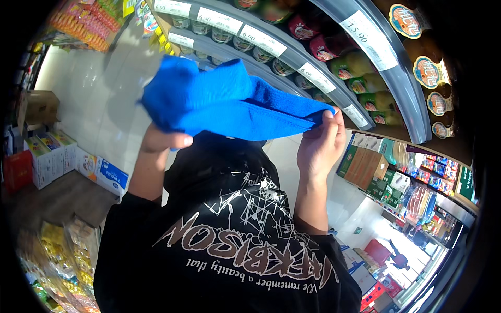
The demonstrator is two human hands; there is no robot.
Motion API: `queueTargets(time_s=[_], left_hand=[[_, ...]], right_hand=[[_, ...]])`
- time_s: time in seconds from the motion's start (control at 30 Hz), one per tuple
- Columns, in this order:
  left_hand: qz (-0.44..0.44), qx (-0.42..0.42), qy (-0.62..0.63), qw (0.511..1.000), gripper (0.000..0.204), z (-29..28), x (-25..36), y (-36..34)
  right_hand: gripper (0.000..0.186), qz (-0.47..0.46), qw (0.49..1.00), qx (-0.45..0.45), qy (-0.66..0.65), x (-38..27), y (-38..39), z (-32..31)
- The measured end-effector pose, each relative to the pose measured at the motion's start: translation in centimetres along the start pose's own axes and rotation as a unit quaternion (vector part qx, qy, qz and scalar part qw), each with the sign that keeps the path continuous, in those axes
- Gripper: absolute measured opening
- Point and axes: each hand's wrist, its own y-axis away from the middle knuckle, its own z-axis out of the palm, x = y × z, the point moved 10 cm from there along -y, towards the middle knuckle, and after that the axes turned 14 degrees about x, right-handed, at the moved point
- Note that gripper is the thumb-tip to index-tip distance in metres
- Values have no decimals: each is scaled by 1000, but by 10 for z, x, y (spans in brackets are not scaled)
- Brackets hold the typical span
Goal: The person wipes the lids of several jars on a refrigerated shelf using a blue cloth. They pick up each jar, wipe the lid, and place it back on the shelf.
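A bright blue cloth, folded and bunched at its left part, is held up in front of my chest between both hands. My left hand grips the bunched end from below; its thumb shows, while most fingers are hidden behind the fabric. At the other end, my right hand pinches the narrow corner between thumb and fingers. The cloth stretches across from one hand to the other, with a fold running along its right half.
Shelves with price labels curve along the upper right, carrying jars and bottles. Boxes stand on the floor at left. Bagged goods fill the lower left. A brown carton sits at right.
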Motion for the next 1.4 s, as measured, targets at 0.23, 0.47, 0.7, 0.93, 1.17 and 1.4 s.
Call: queueTargets(time_s=[0.23, 0.47, 0.7, 0.93, 1.17, 1.4], left_hand=[[218, -270, -286, 893, 44, 124, 116, 26], [81, -311, -311, 895, 69, 83, 43, 13], [-80, -138, -161, 974, 49, 32, 26, -28], [-52, -74, -295, 951, 28, 32, 34, -49], [20, -30, -411, 911, 36, 32, 46, -60], [60, -11, -458, 887, 30, 35, 93, -59]], right_hand=[[28, -46, 994, 81, -58, -70, -8, -6], [19, -100, 992, 78, -2, -94, -15, 33], [22, -281, 946, -8, 164, -107, -25, 49], [21, -235, 958, -59, 155, -93, -21, 59], [21, -259, 951, -72, 155, -98, -16, 64], [21, -350, 907, -26, 231, -100, -14, 52]])
